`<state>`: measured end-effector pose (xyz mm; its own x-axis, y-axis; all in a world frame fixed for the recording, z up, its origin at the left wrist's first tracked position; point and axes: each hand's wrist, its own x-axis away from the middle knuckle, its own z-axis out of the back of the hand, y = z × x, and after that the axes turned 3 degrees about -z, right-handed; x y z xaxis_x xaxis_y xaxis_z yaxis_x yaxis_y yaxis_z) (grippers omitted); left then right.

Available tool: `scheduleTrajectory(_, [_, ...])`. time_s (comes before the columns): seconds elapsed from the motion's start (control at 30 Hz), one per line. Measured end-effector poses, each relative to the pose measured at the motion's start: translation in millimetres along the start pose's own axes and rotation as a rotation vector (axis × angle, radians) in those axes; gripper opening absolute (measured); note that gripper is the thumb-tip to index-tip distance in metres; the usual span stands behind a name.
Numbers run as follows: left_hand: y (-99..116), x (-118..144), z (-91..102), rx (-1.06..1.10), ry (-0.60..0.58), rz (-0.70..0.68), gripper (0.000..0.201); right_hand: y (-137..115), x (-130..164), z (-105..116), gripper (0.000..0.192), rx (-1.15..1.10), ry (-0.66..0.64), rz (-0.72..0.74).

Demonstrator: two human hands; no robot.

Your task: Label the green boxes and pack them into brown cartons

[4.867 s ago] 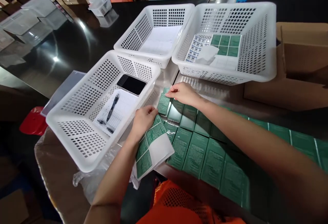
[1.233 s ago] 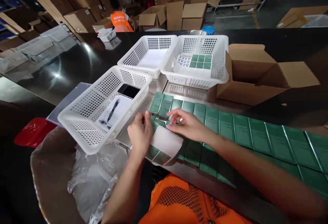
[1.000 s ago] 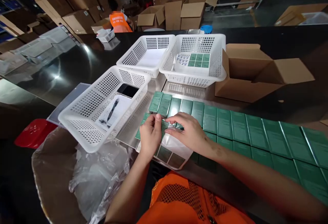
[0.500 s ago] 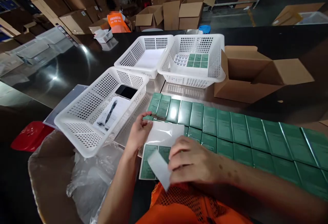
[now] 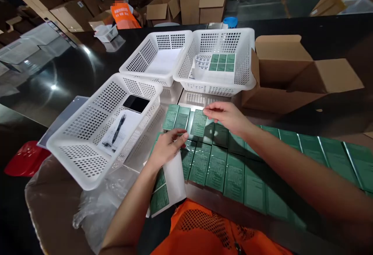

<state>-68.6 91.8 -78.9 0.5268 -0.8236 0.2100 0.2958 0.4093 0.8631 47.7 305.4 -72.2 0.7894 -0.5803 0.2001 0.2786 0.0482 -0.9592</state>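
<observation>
My right hand [image 5: 229, 117] pinches the right edge of a green label [image 5: 199, 124], which lies over a box near the left end of the back row. My left hand [image 5: 169, 146] is closed on a label sheet [image 5: 176, 183], a white backing with green labels still on its left part. The sheet hangs tilted below my fingers, and my palm hides its top. Green boxes [image 5: 201, 163] wrapped in shiny film stand in two rows beneath both hands. My right forearm covers part of the back row.
At left a white basket [image 5: 87, 179] holds a phone [image 5: 136, 103], paper and a pen [image 5: 119, 128]. Two more baskets stand behind; the right one [image 5: 204, 88] contains label sheets. An open carton [image 5: 279, 101] sits at right. A plastic-lined bin [image 5: 52, 208] is lower left. A co-worker [image 5: 125, 16] is across the table.
My right hand has moved forward from the sheet to the back row with a label. My left hand, still on the sheet, has turned it, and its white backing now curls. The view has shifted slightly.
</observation>
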Motion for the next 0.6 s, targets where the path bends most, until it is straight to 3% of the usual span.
scheduleTrajectory(0.2, [-4.7,-19.8,-9.0,-0.124,-0.022,0.013,0.03,16.0,-19.0,-20.6,0.018,-0.059,-0.021,-0.019])
scheduleTrajectory(0.37, [-5.3,-27.2,-13.9,-0.153,-0.008,0.095,0.03,28.7,-29.5,-24.5,0.008,0.233,0.059,0.119])
scheduleTrajectory(0.6, [-9.3,-37.0,-12.8,-0.233,-0.068,0.21,0.028,42.2,-27.7,-29.7,0.013,0.478,0.058,0.111])
